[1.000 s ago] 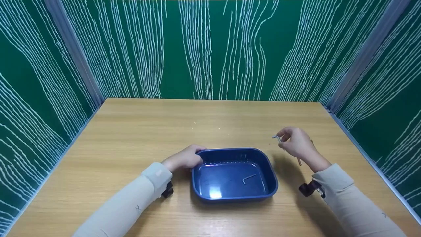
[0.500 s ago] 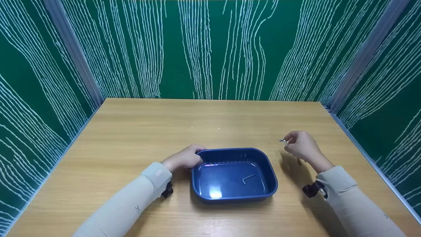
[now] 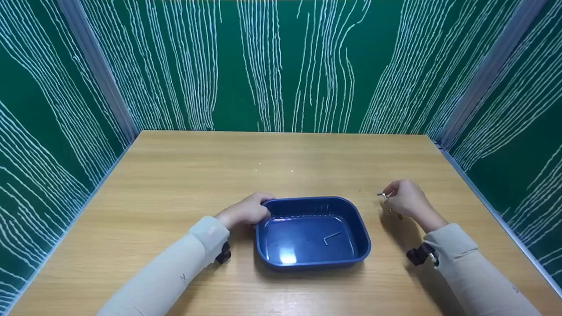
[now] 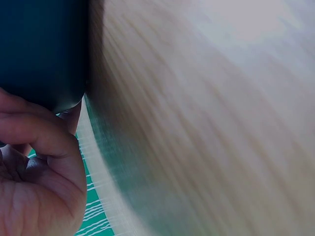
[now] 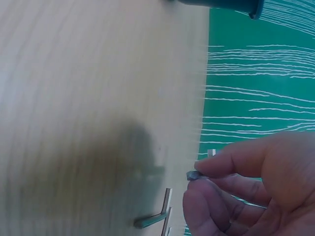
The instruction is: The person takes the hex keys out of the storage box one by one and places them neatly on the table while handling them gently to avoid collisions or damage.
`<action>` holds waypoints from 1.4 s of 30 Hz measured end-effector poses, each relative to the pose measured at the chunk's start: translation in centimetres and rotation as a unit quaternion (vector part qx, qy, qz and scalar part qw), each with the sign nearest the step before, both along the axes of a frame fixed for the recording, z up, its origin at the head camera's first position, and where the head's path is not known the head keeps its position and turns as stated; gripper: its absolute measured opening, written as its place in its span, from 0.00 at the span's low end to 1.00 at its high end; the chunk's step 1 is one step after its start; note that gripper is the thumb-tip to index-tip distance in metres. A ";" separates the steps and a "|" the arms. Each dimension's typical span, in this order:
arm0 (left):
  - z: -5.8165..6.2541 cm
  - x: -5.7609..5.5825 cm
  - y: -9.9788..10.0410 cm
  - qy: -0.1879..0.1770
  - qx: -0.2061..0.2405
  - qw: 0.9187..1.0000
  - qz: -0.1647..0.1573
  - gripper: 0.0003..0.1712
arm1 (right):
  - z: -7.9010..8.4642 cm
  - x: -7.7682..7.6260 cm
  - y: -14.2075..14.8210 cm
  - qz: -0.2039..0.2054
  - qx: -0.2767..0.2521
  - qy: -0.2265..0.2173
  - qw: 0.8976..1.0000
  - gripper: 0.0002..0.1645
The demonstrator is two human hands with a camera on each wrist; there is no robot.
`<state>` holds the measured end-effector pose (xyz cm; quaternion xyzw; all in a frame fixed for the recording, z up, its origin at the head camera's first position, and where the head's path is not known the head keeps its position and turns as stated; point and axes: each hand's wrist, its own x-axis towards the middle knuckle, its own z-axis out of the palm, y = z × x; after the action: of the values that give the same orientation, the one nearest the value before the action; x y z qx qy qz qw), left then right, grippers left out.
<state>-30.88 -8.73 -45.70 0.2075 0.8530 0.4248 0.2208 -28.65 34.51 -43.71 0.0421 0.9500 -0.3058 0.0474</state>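
Observation:
A dark blue plastic basin [image 3: 314, 264] stands on the table with one L-shaped hex key [image 3: 332, 238] lying on its floor. My left hand [image 3: 251, 209] grips the basin's left back corner, thumb over the rim; in the left wrist view, curled fingers [image 4: 39, 132] touch the basin's outer wall [image 4: 44, 49]. To the right of the basin, my right hand [image 3: 405, 199] pinches a silver hex key [image 5: 194, 175] between thumb and forefinger, above the table. Below it in the right wrist view lie further hex keys [image 5: 151, 220], partly cut off by the frame edge.
The wooden table [image 3: 197, 166] has several tiny pale specks [image 3: 292, 171] near its middle. Green panels with white wavy lines [image 3: 259, 66] and grey posts [image 3: 487, 74] surround its back and sides. A camera [image 3: 420, 254] sits at the right wrist.
My right hand, with the hex key pinched in it, has moved right and down toward the table and the keys lying there. My left hand and the basin have kept their place.

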 end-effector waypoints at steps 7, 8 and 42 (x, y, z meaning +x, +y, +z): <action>-0.1 -0.1 0.0 0.004 -0.003 1.000 0.001 0.19 | -0.6 0.3 0.2 0.001 -0.013 -0.028 1.000 0.17; -0.1 -0.1 0.0 0.004 -0.003 1.000 0.001 0.19 | -0.7 0.3 0.3 0.001 -0.014 -0.028 1.000 0.17; 0.0 0.2 0.0 0.008 0.008 1.000 -0.004 0.17 | -0.8 0.3 0.6 0.018 0.021 -0.010 1.000 0.22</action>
<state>-30.69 -8.74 -45.67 0.2158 0.8505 0.4292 0.2139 -28.40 35.16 -44.53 0.0292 0.9562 -0.2847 0.0612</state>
